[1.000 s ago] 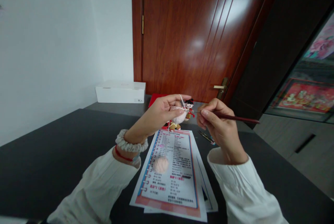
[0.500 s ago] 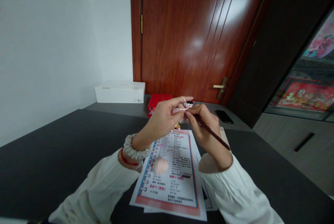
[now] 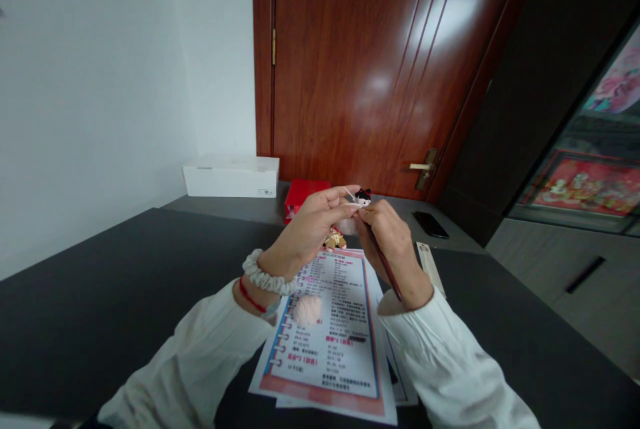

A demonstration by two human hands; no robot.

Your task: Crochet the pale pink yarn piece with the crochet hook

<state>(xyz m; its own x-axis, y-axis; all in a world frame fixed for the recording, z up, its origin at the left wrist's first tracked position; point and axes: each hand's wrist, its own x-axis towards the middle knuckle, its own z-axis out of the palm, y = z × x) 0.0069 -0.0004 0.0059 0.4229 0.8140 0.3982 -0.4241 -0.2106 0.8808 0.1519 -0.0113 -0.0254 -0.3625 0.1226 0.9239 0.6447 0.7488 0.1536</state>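
Note:
My left hand (image 3: 313, 226) is raised over the dark table, its fingers pinched on a small pale pink crochet piece (image 3: 347, 224) with yarn looped over the forefinger. My right hand (image 3: 390, 236) is closed round a thin dark red crochet hook (image 3: 384, 262), whose tip meets the piece and whose handle slants down toward my wrist. A small ball of pink yarn (image 3: 307, 310) lies on the printed instruction sheets (image 3: 330, 336) below my hands. Behind my hands a little doll (image 3: 336, 238) with black hair stands on the table, mostly hidden.
The dark table (image 3: 100, 296) runs to a white wall on the left. A white box (image 3: 231, 176) and a red box (image 3: 300, 194) sit at its far edge by the wooden door (image 3: 370, 69). A black phone (image 3: 430, 224) and a paper strip (image 3: 430, 268) lie to the right.
My right hand has swung in from the right to meet the left. The hook has turned from pointing sideways to slanting down along my wrist. The phone has come into view.

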